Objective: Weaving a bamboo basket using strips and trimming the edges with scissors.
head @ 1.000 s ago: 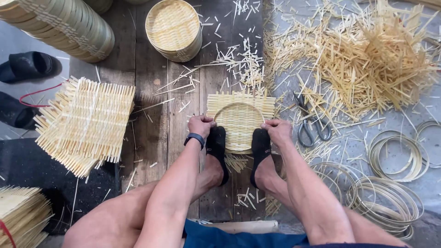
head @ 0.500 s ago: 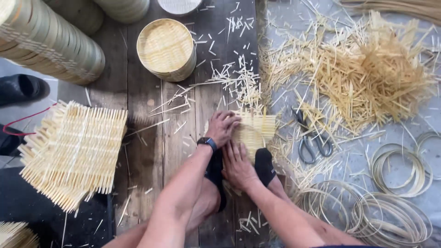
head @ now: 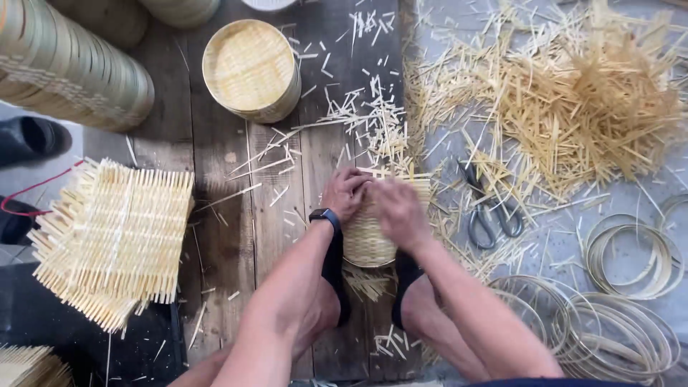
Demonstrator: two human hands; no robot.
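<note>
A: Hands?
B: Left hand (head: 346,192) and right hand (head: 398,208) both at picture centre, pressed together on top of a woven mat (head: 369,233). Fingers curled down over its upper edge, holding it. Right hand blurred, so exact finger placement hard to tell. Black watch (head: 325,215) on left wrist.
A: Mat location?
B: On the wooden boards (head: 222,236), just at 12 o'clock from two feet in black slippers (head: 335,265). Round lower edge showing at 6 o'clock of the hands, square fringe sticking out at 3 o'clock.
A: Around it?
B: Scissors (head: 491,208) at 3 o'clock, near, lying flat. Big heap of loose strips (head: 573,93) at 1 to 2 o'clock. Coiled hoops (head: 616,322) at 4 to 5 o'clock. Stack of square mats (head: 111,240) at 9 o'clock, well apart. Round basket (head: 251,68) at 11 o'clock, open side up. Roll of stacked rims (head: 68,64) further out at 10 o'clock. Short offcuts (head: 369,129) scattered at 12 o'clock, right above the hands.
A: Anything else?
B: Dark shoe (head: 32,136) at far 9 o'clock, off the boards.
</note>
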